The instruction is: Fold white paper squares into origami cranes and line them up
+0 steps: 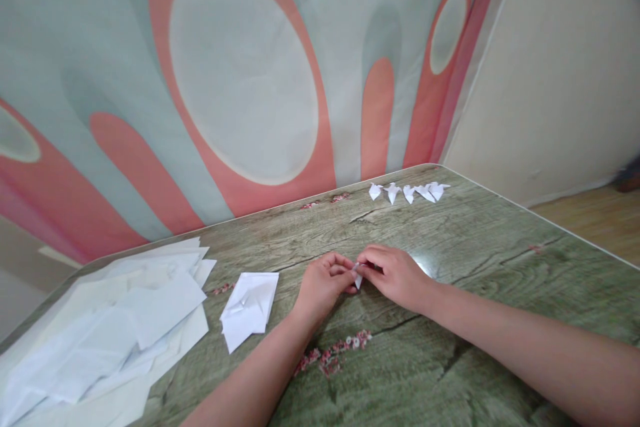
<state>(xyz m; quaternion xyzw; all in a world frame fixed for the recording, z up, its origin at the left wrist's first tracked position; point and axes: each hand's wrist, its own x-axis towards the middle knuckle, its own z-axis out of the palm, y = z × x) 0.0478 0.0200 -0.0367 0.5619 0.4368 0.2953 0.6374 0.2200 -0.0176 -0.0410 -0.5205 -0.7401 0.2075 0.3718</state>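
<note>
My left hand (323, 283) and my right hand (395, 275) meet at the middle of the green wood-grain table (475, 260). Both pinch one small folded white paper piece (357, 276), which is mostly hidden by the fingers. Only a small white tip shows between them, just above the tabletop. Both forearms reach in from the bottom edge of the view.
A small stack of cut white paper squares (250, 307) lies left of my hands. Further left sits a large loose pile of white sheets (105, 333). Several finished white folded figures (409, 191) line the far edge. A patterned cloth (240, 80) hangs behind.
</note>
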